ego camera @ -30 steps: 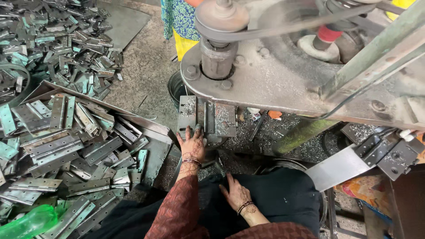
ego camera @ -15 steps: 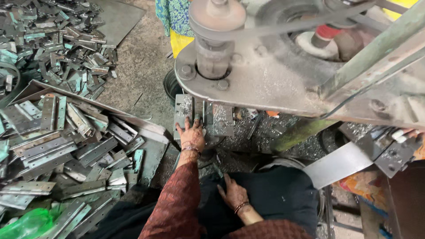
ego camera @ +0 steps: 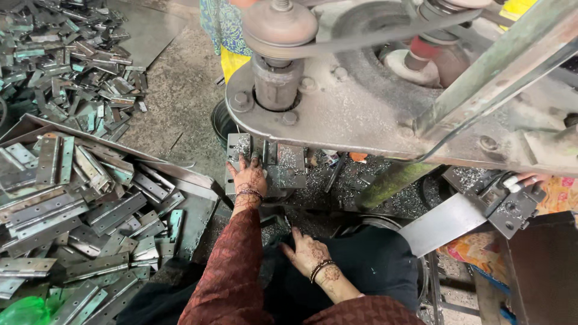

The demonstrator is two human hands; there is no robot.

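Nearest the camera, the right hand (ego camera: 308,251) lies flat on the dark cloth over the lap, fingers spread, its grip open and holding nothing. A beaded bangle sits at its wrist.

Ahead of it, the left hand (ego camera: 248,179) reaches forward in a maroon patterned sleeve, palm down and fingers splayed. Its grip is open, pressing flat on the metal hinge plate (ego camera: 265,165) rather than closing round it. That plate lies on the press bed (ego camera: 337,186) under the machine's overhang. Its long axis appears to run left to right across the view, the far edge tucked beneath the machine; which end is its front cannot be told.

The surface around the left hand is strewn with bright metal swarf. Left of the left hand, a sheet-metal tray (ego camera: 198,198) carries a heap of grey hinges (ego camera: 90,204) lying at all angles. A green plastic bottle (ego camera: 24,312) shows at the near left corner.

Beyond the left hand stands the grey machine body (ego camera: 361,114) with a brown pulley (ego camera: 280,24) and belt. Far left, on the concrete floor (ego camera: 174,102), lies a second hinge pile (ego camera: 66,66). Right of the right hand, orange patterned cloth (ego camera: 481,250) shows beside a dark box.
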